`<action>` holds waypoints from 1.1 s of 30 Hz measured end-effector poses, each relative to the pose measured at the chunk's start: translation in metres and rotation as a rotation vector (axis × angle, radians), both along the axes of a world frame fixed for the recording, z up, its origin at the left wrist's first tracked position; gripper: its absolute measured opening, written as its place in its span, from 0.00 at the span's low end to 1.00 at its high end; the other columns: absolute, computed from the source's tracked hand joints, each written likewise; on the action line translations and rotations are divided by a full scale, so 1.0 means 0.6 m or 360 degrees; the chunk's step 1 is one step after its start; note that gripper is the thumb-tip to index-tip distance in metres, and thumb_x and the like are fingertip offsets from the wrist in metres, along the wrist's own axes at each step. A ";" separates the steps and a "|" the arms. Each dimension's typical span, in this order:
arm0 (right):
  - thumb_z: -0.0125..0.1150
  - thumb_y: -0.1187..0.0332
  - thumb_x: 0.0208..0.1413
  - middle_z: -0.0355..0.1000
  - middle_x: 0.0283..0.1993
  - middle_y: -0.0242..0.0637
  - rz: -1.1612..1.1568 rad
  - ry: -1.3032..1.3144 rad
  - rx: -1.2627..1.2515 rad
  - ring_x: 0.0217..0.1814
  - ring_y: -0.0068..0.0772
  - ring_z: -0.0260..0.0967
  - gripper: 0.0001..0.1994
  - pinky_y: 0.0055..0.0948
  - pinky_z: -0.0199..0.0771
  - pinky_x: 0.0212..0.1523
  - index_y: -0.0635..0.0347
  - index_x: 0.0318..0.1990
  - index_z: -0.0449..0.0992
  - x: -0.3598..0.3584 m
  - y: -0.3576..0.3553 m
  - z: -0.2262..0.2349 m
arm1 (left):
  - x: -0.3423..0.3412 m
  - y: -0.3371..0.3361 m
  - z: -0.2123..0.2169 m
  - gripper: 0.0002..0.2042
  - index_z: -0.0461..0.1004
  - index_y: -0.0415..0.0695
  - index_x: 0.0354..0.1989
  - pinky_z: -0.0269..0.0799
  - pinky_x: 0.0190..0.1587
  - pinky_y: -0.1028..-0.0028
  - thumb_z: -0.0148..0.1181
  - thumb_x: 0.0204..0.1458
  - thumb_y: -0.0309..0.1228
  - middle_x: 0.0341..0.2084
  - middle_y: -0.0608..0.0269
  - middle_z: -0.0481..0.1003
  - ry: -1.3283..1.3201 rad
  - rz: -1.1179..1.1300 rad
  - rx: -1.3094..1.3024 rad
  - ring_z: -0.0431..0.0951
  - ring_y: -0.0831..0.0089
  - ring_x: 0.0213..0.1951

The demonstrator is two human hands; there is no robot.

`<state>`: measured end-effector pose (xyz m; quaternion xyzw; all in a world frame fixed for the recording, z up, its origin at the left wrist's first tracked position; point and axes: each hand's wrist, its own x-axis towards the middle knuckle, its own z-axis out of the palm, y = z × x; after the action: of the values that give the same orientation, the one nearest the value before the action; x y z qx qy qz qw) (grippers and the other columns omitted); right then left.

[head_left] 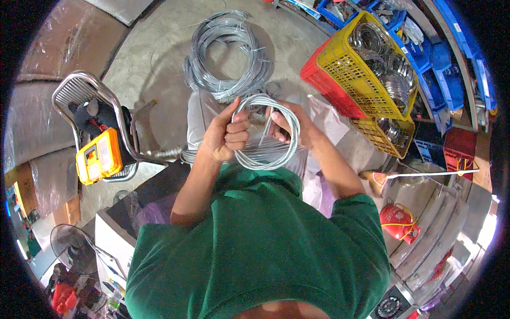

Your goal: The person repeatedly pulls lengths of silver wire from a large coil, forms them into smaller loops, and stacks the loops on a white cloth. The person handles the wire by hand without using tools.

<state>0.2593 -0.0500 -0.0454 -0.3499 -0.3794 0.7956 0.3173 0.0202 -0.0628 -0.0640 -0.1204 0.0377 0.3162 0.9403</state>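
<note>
A small coil of grey wire rope point(264, 163) is held up in front of my chest. My left hand point(229, 134) wraps its fingers round the coil's left side, thumb pointing up. On the right side of the loop, my right hand point(283, 125) is closed on the coil; some of its fingers are hidden behind the strands. A short straight length of rope hangs inside the loop near that hand. More grey wire point(191, 156) lies across my lap below the hands. Beyond my knees, a big bundle of wire coils point(200, 53) rests on the floor.
At right stand a yellow crate point(340, 50) of coiled wire, a red crate point(313, 80) and blue bins point(446, 69). A broom point(419, 174) and red gas cylinder point(397, 220) lie nearer. At left, a metal chair point(79, 80) bears a yellow case point(99, 157).
</note>
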 end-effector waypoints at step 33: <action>0.62 0.69 0.60 0.75 0.34 0.39 -0.0294 -0.0912 0.0569 0.29 0.27 0.76 0.16 0.28 0.75 0.30 0.68 0.52 0.71 -0.015 0.020 -0.039 | -0.003 0.019 -0.019 0.25 0.69 0.41 0.57 0.70 0.39 0.72 0.41 0.67 0.50 0.34 0.63 0.75 0.1806 0.0502 0.0465 0.74 0.73 0.33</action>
<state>0.2504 -0.0379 -0.0689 -0.5308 -0.5530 0.5540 0.3248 0.0185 -0.0515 -0.0756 0.1933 0.4709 0.4686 0.7220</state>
